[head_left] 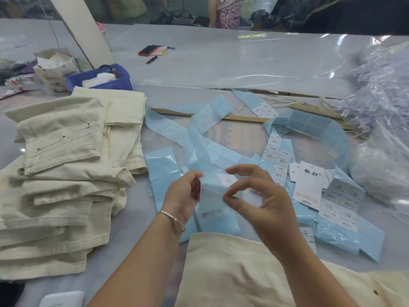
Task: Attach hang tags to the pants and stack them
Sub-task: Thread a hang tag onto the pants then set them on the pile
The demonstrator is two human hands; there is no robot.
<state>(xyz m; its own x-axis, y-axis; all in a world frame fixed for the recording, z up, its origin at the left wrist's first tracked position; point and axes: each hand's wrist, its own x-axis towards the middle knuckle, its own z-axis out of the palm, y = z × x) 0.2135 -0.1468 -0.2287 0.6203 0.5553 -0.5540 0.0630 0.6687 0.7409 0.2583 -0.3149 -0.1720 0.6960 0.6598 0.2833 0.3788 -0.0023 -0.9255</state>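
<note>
While folded cream pants wait stacked at left, out of the way: left hand pinching blue backing strip taut, right hand curled, seemingly peeling a sticker; hang tags within reach.

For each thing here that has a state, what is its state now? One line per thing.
Left hand: pinches the blue strip's edge.
Right hand: fingers curled, thumb and forefinger near the strip; grip unclear.
Blue strip: lifted between the hands, the rest tangled on the table.
Pants stack: folded, piled at left.
Near pants: flat, under the arms.
Hang tag: loose on the table.
Blue bin: open, holds items.
</note>
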